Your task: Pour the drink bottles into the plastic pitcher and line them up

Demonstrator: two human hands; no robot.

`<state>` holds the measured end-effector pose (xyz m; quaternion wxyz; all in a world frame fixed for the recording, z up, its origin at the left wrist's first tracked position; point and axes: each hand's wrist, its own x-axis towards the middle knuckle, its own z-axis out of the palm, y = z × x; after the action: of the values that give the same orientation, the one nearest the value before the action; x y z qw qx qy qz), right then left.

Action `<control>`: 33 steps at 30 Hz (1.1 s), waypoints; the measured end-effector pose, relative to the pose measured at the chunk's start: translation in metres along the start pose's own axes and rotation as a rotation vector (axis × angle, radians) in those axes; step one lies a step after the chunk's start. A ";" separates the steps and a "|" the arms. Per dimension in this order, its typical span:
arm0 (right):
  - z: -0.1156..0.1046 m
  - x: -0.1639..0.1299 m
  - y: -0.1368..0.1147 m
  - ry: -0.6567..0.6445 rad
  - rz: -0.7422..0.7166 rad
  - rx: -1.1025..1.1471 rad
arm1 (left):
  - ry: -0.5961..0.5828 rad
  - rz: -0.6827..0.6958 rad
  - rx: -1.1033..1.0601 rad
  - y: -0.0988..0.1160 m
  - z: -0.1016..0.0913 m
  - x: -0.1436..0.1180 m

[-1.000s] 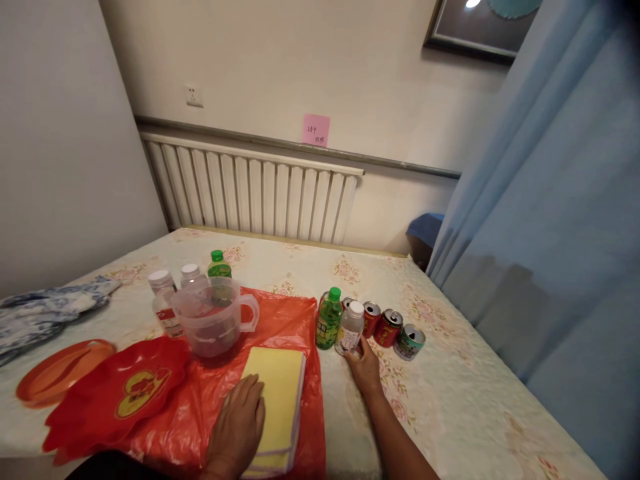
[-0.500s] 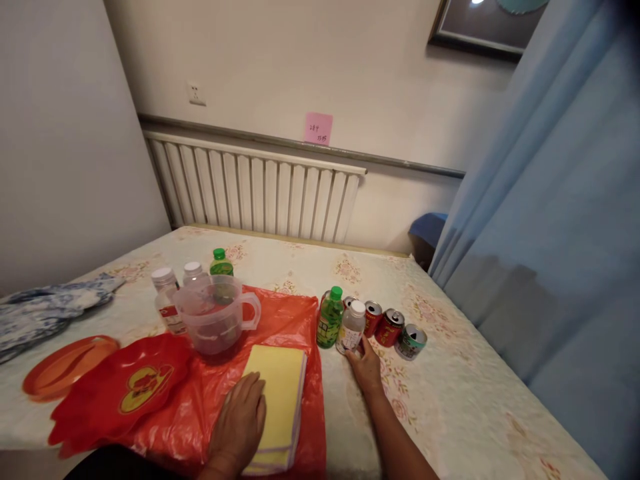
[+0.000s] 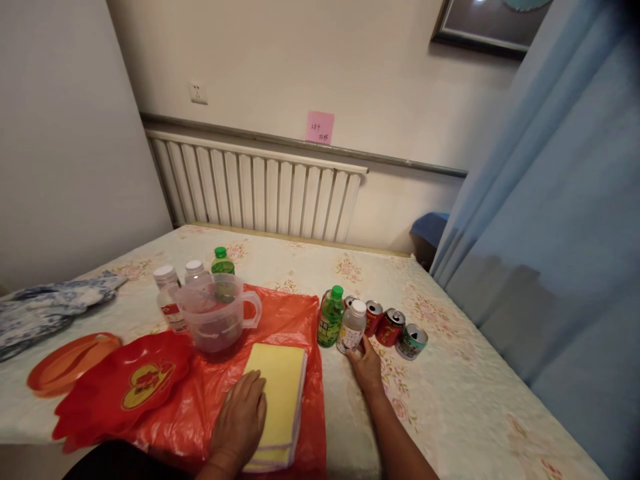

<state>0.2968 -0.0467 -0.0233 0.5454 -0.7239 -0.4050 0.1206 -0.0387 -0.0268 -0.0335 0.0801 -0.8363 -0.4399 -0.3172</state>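
Note:
My left hand (image 3: 239, 412) lies flat with fingers stretched out, its fingertips on the left part of a folded yellow cloth (image 3: 277, 387) with pale edging. My right hand (image 3: 367, 367) grips the lower part of a clear bottle (image 3: 352, 328) with a white cap and a printed label; the bottle stands upright. Touching or close at its left is a green-capped drink bottle (image 3: 330, 320) with a green label. Behind and to the right, red cans (image 3: 391, 328) stand in a row, ending in a green-and-silver can (image 3: 412, 343). Some cans are partly hidden by the bottles.
A red plastic bag (image 3: 285, 309) lies under the cloth. On the left are a clear handled jug (image 3: 210, 323), a red scalloped tray (image 3: 113, 393), an orange oval lid or dish (image 3: 73, 363), several bottles (image 3: 169, 303) and a patterned blue-white fabric (image 3: 55, 310). A blue curtain (image 3: 545, 233) hangs right.
The view has shifted very slightly. Both hands and the objects around them stay in the same places.

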 end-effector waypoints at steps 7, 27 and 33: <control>0.001 0.000 0.002 -0.020 0.005 -0.003 | -0.017 0.000 -0.002 0.001 -0.001 0.001; -0.004 -0.004 -0.008 -0.047 0.038 -0.043 | -0.022 -0.006 0.005 0.005 -0.004 0.000; -0.009 -0.012 -0.020 -0.045 0.085 -0.037 | -0.056 -0.059 0.007 0.010 -0.008 -0.003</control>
<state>0.2858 -0.0600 -0.0047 0.5173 -0.7473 -0.3883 0.1524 -0.0355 -0.0382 -0.0271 0.0612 -0.8313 -0.4675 -0.2943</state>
